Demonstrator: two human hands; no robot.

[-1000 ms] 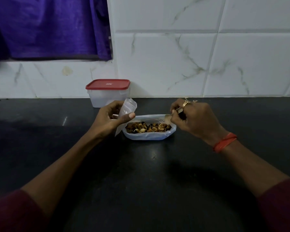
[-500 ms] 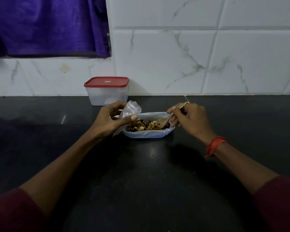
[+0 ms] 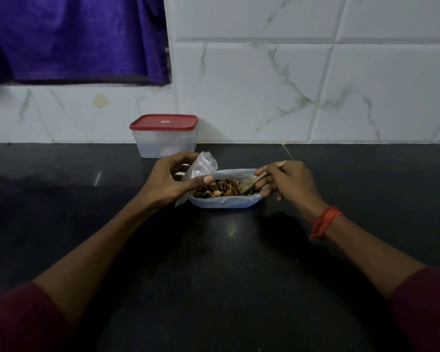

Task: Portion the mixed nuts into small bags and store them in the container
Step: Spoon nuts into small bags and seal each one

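Where the black countertop [image 3: 214, 275] runs back to the white, marble-veined tiled wall [image 3: 264, 85], a purple cloth [image 3: 69, 39] hangs over the far left part of that wall. Two bare forearms reach in from the near edge, one out of a dark red left sleeve [image 3: 18, 318] at the near left corner and one out of a right sleeve [image 3: 427, 308] at the near right.

A clear plastic container [image 3: 165, 143] stands on the counter against the wall, left of centre, with its red lid [image 3: 164, 121] on. Just nearer than the container and a little to its right, a wide, pale plastic bag [image 3: 224, 202] rests on the counter with its top open.

The left hand [image 3: 173, 180] is at the left end of this wide bag, thumb and curled fingers pinching a small clear bag [image 3: 203, 165]. The small bag is tilted, its upper end rising above the hand toward the container and its lower end hanging beside the wide bag's left edge. The right hand [image 3: 287, 181] is at the right end, fingers curled round a pale spoon [image 3: 249, 185] whose bowl points left and dips into the right side of the mixed nuts [image 3: 219, 190].

The nuts lie as a brown and tan heap inside the wide bag. Whether any sit in the spoon's bowl or in the small bag cannot be told. A red-orange band [image 3: 324, 222] circles the right wrist, and a ring [image 3: 286, 163] shows on a finger of that hand.
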